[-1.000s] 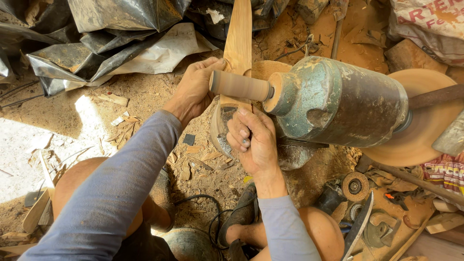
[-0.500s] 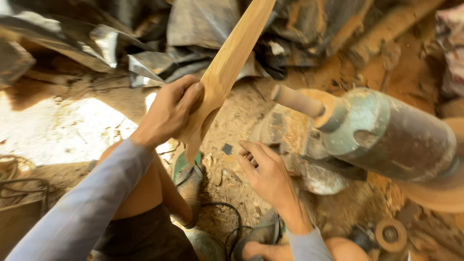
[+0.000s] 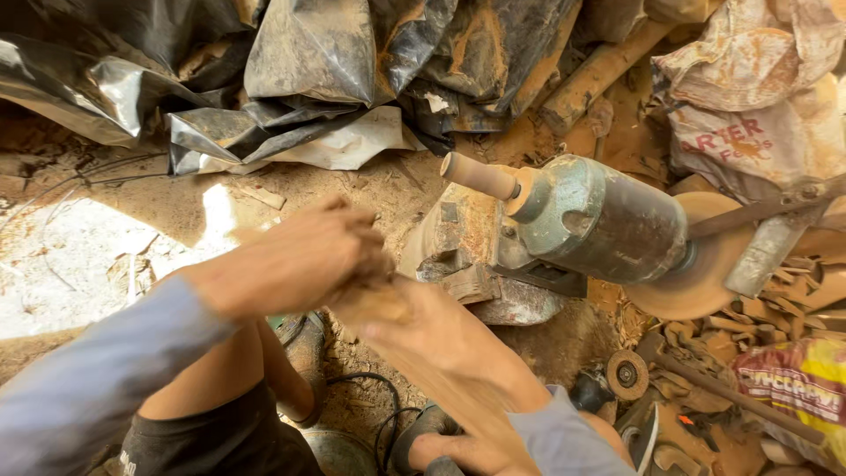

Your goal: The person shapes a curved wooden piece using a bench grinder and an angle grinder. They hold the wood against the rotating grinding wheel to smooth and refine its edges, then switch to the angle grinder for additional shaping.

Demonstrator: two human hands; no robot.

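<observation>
Both of my hands are blurred with motion in front of a grey-green motor (image 3: 599, 220). My left hand (image 3: 300, 264) is closed around a flat light wooden piece (image 3: 377, 301). My right hand (image 3: 432, 339) meets it from the right and grips the same piece, which smears down over my right wrist. A tan sanding drum (image 3: 480, 174) sticks out of the motor's left end, a hand's width to the upper right of my hands. A round orange-brown sanding disc (image 3: 696, 282) sits on the motor's right end.
Crumpled black and silver plastic sheets (image 3: 335, 70) lie at the back. Printed sacks (image 3: 758, 115) are piled at the right. Wood offcuts and a small wheel (image 3: 627, 374) litter the sawdust floor at lower right. A black cable (image 3: 370, 414) runs between my knees.
The wooden piece has come down from upright, away from the sanding drum. My right hand was open half a second ago; it has now joined my left hand on the piece. The camera shifted left.
</observation>
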